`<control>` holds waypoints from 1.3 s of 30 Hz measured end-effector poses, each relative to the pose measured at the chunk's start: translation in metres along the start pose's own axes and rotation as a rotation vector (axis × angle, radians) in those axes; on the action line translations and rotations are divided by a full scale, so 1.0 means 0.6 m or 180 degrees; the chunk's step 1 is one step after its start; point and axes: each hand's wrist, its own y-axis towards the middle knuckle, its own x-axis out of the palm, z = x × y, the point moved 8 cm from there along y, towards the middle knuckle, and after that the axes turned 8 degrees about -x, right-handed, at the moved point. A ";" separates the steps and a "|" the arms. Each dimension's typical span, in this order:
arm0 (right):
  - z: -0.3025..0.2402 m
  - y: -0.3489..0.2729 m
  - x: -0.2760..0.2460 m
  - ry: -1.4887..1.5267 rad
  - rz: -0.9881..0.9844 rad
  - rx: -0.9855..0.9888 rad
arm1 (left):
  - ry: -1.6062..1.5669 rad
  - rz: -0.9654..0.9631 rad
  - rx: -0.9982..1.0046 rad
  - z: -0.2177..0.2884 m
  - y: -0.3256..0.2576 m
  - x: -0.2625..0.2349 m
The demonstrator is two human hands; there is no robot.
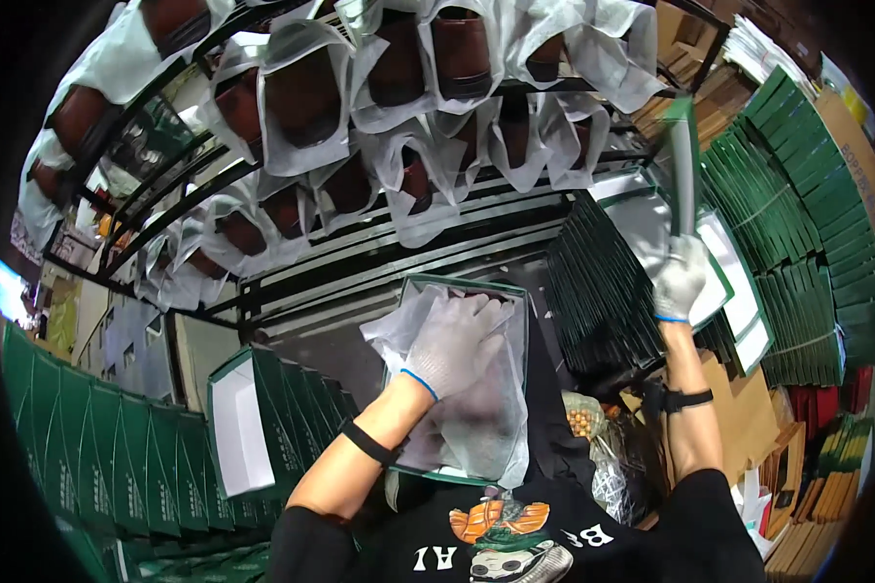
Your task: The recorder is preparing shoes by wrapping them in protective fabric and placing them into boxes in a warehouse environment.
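Paper [506,428] lies under the left hand [454,340], thin and white, and a dark red-brown thing [472,408] shows through it just below the fingers. The left fingers are spread a little and rest flat on top; I see them pinch nothing. The paper sits in an open green box [527,325], with its rim showing beyond the fingers and to their right. A loose bit of paper pokes out left of the fingers.

Well to the right, the right hand [681,277] has its fingers closed on the low end of what looks like a green lid [684,175], standing up above them. It is blurry, so I cannot tell where the thumb is.

The paper should be light, soft and easy to rip, so a flat hand suits it. The lid should be light and a bit stiff, but a hard squeeze could dent it; its edges seem best to hold. The dark thing is likely heavier, best held from underneath.

Just right of the right fingers are boxes with white insides [746,301]. Left of those fingers is a row of dark green boxes [603,282]. Above the left fingers, a rack [321,267] holds what look like brown shoes [303,97] in white paper.
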 end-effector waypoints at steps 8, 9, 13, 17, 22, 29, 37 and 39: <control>-0.180 -0.184 -0.083 0.4427 -0.1973 0.2547 | -0.2246 0.0371 -0.1975 -0.132 -0.330 0.003; -0.226 -0.235 -0.080 0.4059 -0.1987 0.3060 | -0.2850 0.0098 -0.1900 -0.114 -0.374 0.043; -0.320 -0.386 -0.050 0.3051 -0.2638 0.2394 | -0.4806 0.0273 -0.2830 -0.105 -0.404 0.124; -0.383 -0.334 -0.016 0.3190 -0.2555 0.2359 | -0.5280 -0.0418 -0.2174 -0.082 -0.394 0.078; -0.380 -0.308 -0.067 0.2060 -0.3264 0.1454 | -0.4807 0.0235 -0.1581 -0.003 -0.389 0.085; -0.343 -0.381 -0.127 0.2831 -0.2827 0.2352 | -0.3007 -0.0097 -0.2426 0.034 -0.404 0.090; -0.347 -0.392 -0.112 0.1430 -0.2303 0.0741 | -0.3050 0.0956 -0.2413 0.048 -0.335 0.063; -0.371 -0.394 -0.117 0.2862 -0.2736 0.2258 | -0.3405 0.0736 -0.2409 0.034 -0.372 0.082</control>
